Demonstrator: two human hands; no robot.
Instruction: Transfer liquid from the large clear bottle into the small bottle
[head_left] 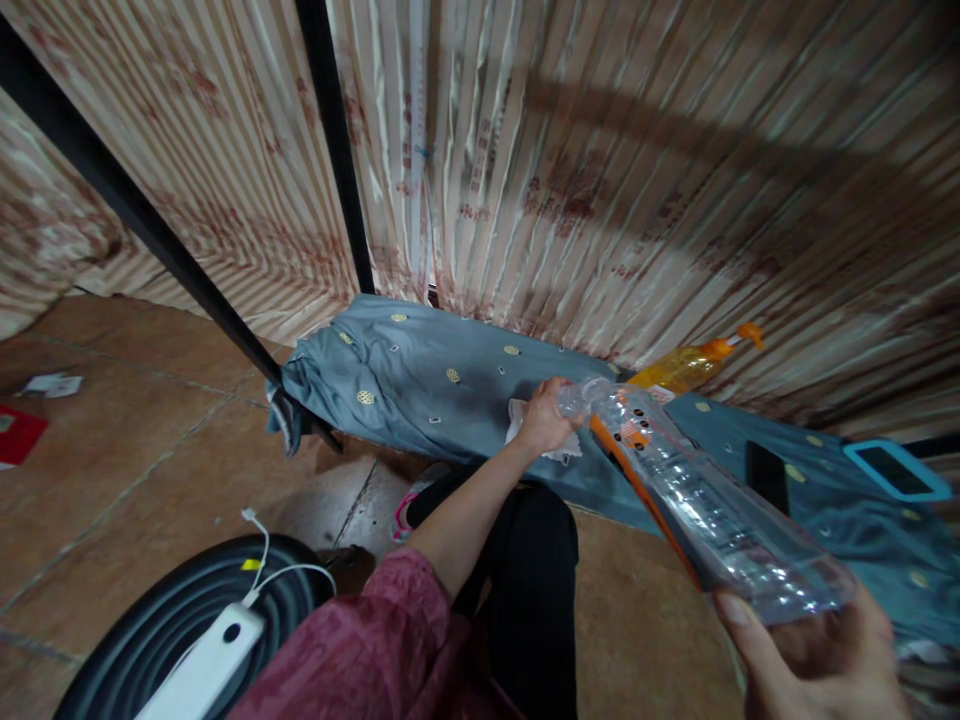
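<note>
A clear ribbed plastic bottle slants across the right side of the view, its neck pointing left and its base toward me. Under its base, my right hand is closed around the bottom end. At the neck, my left hand is closed with its fingertips against the mouth; whether a cap is there is hidden. A white tissue or cloth shows beneath my left hand; I cannot tell if it is held or lies on the fabric. An orange and dark strip runs along the bottle's near side.
A grey-blue patterned cloth covers a low bench by a striped curtain. On it are an orange bottle, a dark phone and a blue-framed device. Black poles stand left. A white power strip rests on a black round object.
</note>
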